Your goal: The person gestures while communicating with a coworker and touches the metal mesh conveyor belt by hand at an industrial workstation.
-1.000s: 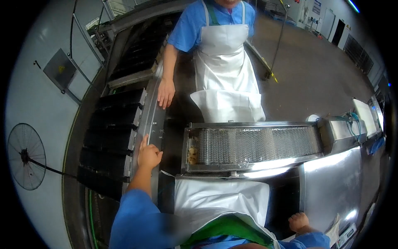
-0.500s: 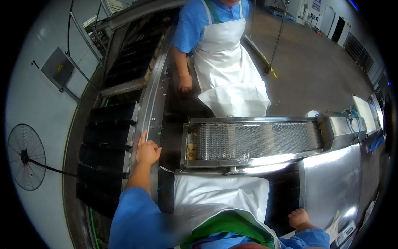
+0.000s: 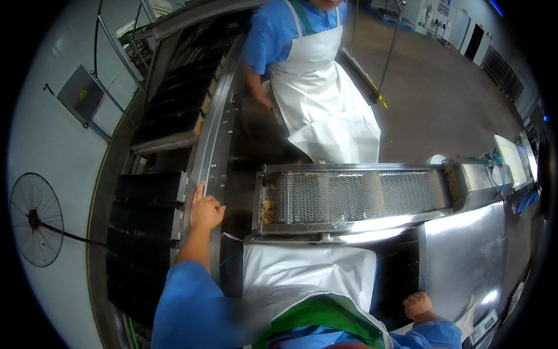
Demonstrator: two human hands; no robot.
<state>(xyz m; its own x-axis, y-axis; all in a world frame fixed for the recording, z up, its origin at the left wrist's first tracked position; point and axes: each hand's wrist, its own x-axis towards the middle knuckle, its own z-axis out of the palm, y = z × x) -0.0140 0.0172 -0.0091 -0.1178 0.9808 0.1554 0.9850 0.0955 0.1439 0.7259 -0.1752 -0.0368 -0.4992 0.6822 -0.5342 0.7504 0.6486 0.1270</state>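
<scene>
Black oblong trays (image 3: 148, 188) have been carried nearer along the left edge of the grey metal rail (image 3: 204, 160) — transport seems under way. The left hand (image 3: 206, 213) is laid on it, index extended, nothing pinched; the right hand (image 3: 417, 305) is curled at the left edge of the shiny steel surface (image 3: 465, 250) — grip cannot be told.

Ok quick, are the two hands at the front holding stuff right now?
Left hand: partly open, pointing finger stretched out at the metal rail, nothing seen in it.
Right hand: fingers curled beside the metal table; can't tell if it's holding anything.
</scene>
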